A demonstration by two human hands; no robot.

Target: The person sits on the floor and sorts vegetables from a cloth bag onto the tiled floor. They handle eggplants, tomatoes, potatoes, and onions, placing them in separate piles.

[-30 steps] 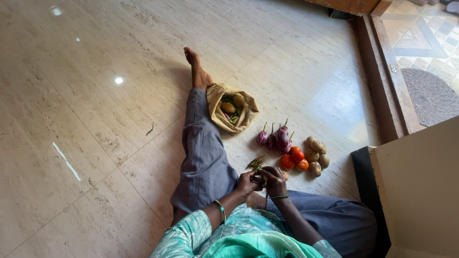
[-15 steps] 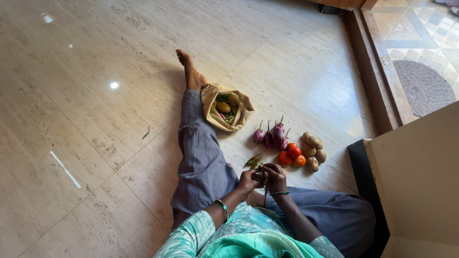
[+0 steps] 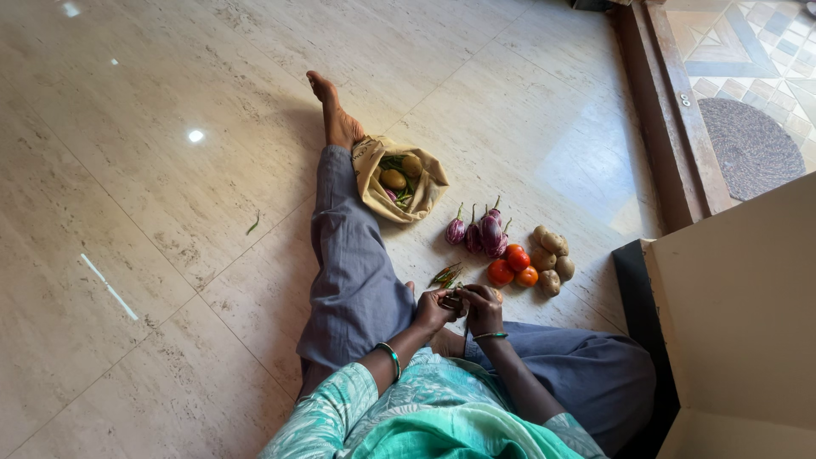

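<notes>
The person sits on the pale polished stone floor (image 3: 153, 255) with one leg stretched out, and both hands meet just in front of the lap. The left hand (image 3: 432, 310) and the right hand (image 3: 483, 308) are curled close together around something small and dark between them; it is too small to tell what it is, or which hand bears it. Compared with a second ago the hands have barely shifted: they remain joined over the same spot, so the handling of that small item appears to be ongoing rather than finished. What has changed is mostly the view, which has swung a little so the door sill sits further right.

Just beyond the hands lies a small loose heap of green chillies (image 3: 446, 275). Further out are a cluster of small purple striped aubergines (image 3: 481, 231), a few red and orange tomatoes (image 3: 512, 266) and brown potatoes (image 3: 551, 255), each group near the next. Beside the outstretched shin an open tan cloth bag (image 3: 429, 189) holds more vegetables.
</notes>
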